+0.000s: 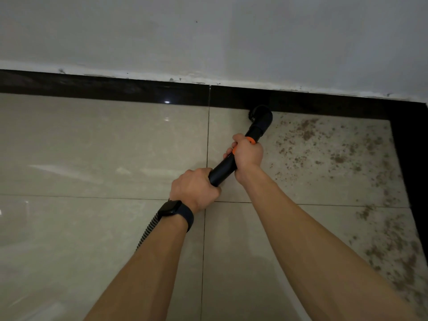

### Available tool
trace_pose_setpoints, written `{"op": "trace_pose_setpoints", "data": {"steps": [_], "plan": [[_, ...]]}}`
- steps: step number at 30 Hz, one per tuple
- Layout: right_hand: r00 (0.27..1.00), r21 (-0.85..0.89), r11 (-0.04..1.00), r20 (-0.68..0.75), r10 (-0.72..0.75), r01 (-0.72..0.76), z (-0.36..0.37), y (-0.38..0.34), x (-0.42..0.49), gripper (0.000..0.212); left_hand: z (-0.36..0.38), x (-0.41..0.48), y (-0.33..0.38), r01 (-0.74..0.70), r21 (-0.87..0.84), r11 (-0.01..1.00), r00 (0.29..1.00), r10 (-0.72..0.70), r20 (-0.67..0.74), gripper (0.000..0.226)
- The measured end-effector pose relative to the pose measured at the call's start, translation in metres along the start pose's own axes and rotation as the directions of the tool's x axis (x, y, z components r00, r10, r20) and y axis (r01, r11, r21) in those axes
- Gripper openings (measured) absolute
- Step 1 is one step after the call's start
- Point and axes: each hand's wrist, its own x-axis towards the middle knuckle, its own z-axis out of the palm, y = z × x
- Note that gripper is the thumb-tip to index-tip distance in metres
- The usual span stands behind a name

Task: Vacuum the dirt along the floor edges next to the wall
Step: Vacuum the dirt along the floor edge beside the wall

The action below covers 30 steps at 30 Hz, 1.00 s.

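A black vacuum tube (224, 170) with an orange ring runs up from my hands to a round brush nozzle (259, 117). The nozzle sits on the floor where the pale tile meets the dark border strip (115, 89) under the white wall (208, 38). My left hand (194, 189), with a dark watch on its wrist, grips the tube's lower end. My right hand (247, 152) grips the tube higher up, at the orange ring. Brown dirt (328, 149) is scattered over the tile to the right of the nozzle, and more dirt lies along the right border.
A ribbed hose (148, 228) trails down and left from under my left wrist. The glossy beige tiles (92, 154) to the left of the nozzle show no dirt. A dark border strip (410, 170) also runs down the right side, forming a corner.
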Motion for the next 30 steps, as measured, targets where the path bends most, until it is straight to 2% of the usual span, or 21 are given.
{"op": "trace_pose_setpoints", "data": {"steps": [5,12,17,23,26,30], "plan": [[0.999,-0.033,0.999,0.037,0.02,-0.019,0.021,0.014,-0.012,0.036,-0.006,-0.008,-0.025,0.02,0.009,1.0,0.999,-0.019,-0.046,0.017],[0.992,-0.104,0.993,0.109,0.064,-0.053,0.045,0.04,-0.043,0.03,-0.012,-0.034,-0.061,0.093,0.024,0.995,0.993,-0.092,-0.072,0.015],[0.996,0.002,0.996,0.032,0.087,-0.087,0.009,0.061,-0.068,0.022,-0.002,-0.062,-0.068,-0.01,0.145,0.989,1.0,0.008,0.011,0.012],[0.986,0.195,0.976,-0.114,0.118,-0.094,-0.058,0.096,-0.111,0.016,0.016,-0.099,-0.069,-0.19,0.333,0.924,0.974,0.136,0.18,0.019],[0.979,0.241,0.966,-0.154,0.132,-0.092,-0.079,0.108,-0.132,0.018,0.021,-0.118,-0.067,-0.239,0.363,0.9,0.959,0.161,0.232,0.02],[0.975,0.243,0.966,-0.175,0.138,-0.093,-0.094,0.114,-0.145,0.017,0.032,-0.136,-0.064,-0.23,0.339,0.912,0.956,0.147,0.255,0.019]]}}
